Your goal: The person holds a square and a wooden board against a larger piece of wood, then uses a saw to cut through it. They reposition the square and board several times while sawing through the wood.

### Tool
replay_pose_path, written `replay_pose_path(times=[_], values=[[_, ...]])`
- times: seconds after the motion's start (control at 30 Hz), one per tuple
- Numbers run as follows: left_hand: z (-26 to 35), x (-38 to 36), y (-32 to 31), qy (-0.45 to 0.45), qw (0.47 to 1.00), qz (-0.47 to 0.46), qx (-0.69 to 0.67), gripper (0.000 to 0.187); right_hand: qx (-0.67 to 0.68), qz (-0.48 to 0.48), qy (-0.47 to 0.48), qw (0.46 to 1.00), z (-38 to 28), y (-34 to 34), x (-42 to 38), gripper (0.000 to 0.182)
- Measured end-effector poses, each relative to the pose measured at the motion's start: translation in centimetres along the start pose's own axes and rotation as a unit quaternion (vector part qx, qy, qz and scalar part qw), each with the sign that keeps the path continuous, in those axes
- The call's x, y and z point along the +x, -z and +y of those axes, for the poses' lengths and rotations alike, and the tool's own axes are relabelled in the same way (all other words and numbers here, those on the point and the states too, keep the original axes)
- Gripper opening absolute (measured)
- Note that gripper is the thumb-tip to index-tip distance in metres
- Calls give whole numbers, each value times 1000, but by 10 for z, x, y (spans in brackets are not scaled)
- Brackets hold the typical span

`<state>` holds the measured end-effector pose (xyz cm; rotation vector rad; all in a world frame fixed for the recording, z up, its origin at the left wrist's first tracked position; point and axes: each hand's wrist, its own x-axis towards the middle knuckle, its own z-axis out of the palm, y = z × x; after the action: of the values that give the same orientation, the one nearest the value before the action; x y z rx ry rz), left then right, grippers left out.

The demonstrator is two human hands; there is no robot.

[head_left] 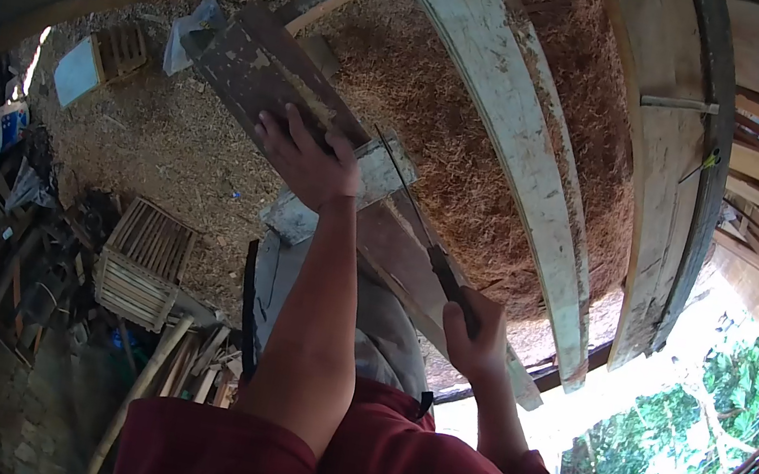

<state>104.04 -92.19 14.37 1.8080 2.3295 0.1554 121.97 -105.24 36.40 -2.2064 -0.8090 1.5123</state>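
Note:
My left hand lies flat on a worn brown plank, fingers spread and pressing on its face. In my right hand is the dark handle of a handsaw, with my fingers wrapped around it. The saw's thin blade, seen nearly edge-on, runs up and left across the plank, just right of my left hand. Under the plank at that spot is a pale, scuffed wooden support. Beyond the blade the plank continues down toward my right hand.
Long curved boards stretch along the right over reddish shavings. A slatted wooden crate sits on the shaving-covered floor at left. Farther out are a smaller crate, a white bucket and scrap wood.

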Motion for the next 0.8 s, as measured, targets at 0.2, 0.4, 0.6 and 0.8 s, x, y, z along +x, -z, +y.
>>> replay_pose_path(times=[0.2, 0.4, 0.6, 0.8], values=[[0, 0, 1, 3, 1000, 12, 1, 71, 9, 33, 60, 998, -3, -29, 50, 41], [2, 0, 1, 22, 1000, 15, -9, 73, -26, -16, 139, 990, 14, -9, 13, 58], [3, 1, 4, 34, 999, 6, -15, 73, -22, -4, 101, 995, -1, -34, 59, 47], [0, 2, 2, 37, 999, -2, -19, 73, 27, -23, 73, 997, 13, -6, 19, 49]])
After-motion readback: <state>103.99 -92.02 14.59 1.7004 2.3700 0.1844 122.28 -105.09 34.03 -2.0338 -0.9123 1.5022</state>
